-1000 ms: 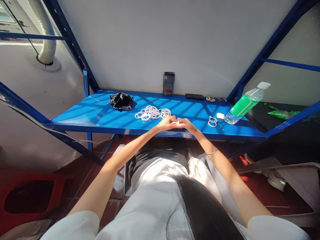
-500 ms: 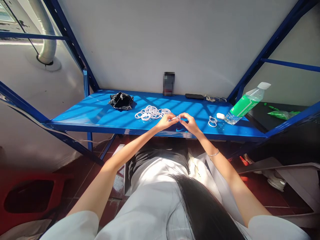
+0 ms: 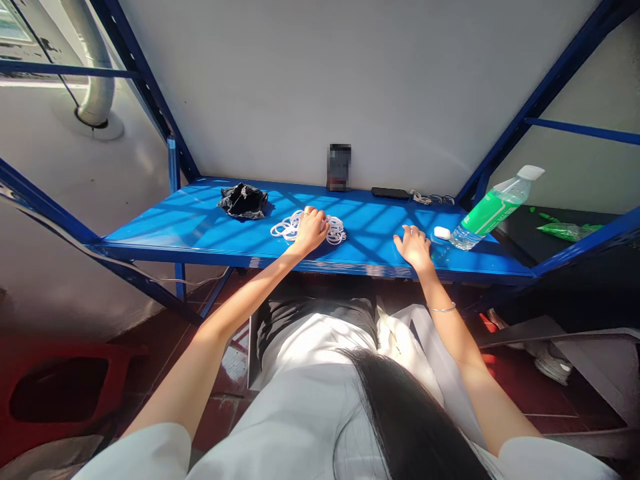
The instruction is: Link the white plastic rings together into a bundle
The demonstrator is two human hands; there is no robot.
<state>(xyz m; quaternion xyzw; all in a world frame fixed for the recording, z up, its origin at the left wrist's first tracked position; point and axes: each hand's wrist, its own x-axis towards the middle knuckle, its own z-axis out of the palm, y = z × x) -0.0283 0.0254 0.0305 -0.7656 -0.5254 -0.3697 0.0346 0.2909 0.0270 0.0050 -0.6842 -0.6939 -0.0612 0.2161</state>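
Note:
A loose pile of thin white rings (image 3: 336, 230) lies on the blue table (image 3: 210, 233). My left hand (image 3: 311, 229) reaches down over the middle of this pile, fingers bent and somewhat apart; they touch the rings, and the fingertips are partly hidden. To the right, my right hand (image 3: 415, 247) rests low over the tabletop, thumb out to the side and fingers spread. No ring shows in it, and what lies under the palm is hidden. A white cap-like piece (image 3: 442, 233) is just beyond its fingers.
A crumpled black bag (image 3: 243, 201) stands open at the back left. Against the wall are an upright dark device (image 3: 339, 168), a black phone (image 3: 390, 193) and a white cable (image 3: 423, 198). A green-labelled bottle (image 3: 493, 212) stands at the right, near the blue frame post (image 3: 537, 100).
My hands have parted from the table's front middle, where they held a small white piece together. The left went to the ring pile, the right over the spot where several separate rings lay.

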